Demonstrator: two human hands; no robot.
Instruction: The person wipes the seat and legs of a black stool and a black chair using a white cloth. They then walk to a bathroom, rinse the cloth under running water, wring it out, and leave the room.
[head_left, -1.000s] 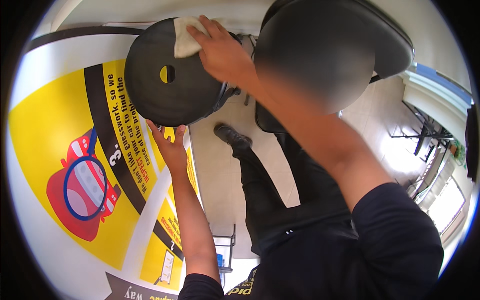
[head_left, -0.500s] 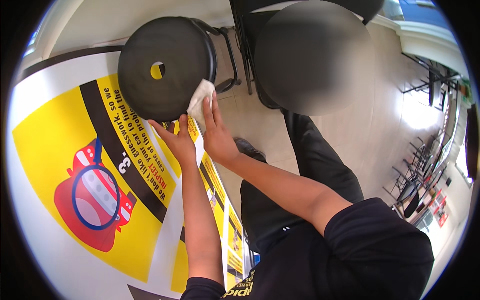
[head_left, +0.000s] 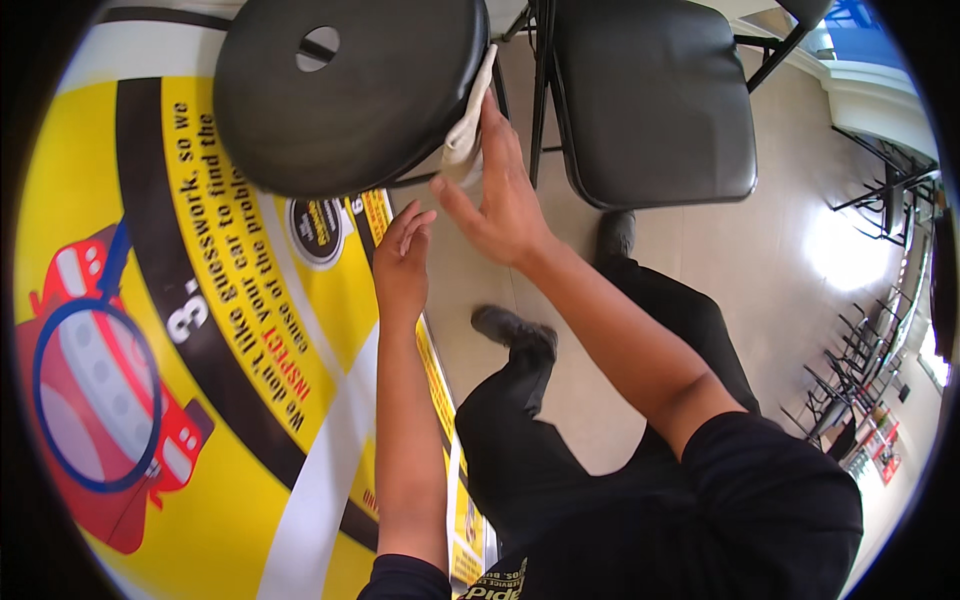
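A round black stool (head_left: 390, 110) with a hole through its seat stands at the upper left. My right hand (head_left: 500, 195) presses a white cloth (head_left: 465, 135) against the right edge of that seat, fingers pointing away from me along the rim. Just below the seat's near edge is my left hand (head_left: 402, 265), off the stool, its fingers loosely bent and holding nothing.
Right of the stool is a black folding chair (head_left: 655, 110) with a padded seat. A yellow, black and white printed panel (head_left: 250, 420) fills the left side. My shoes (head_left: 515, 330) rest on the tiled floor; more chairs stand far right.
My right hand and the cloth have moved up and right along the seat's edge. My left hand has come off the rim. The stool appears higher, and the folding chair now shows clearly.
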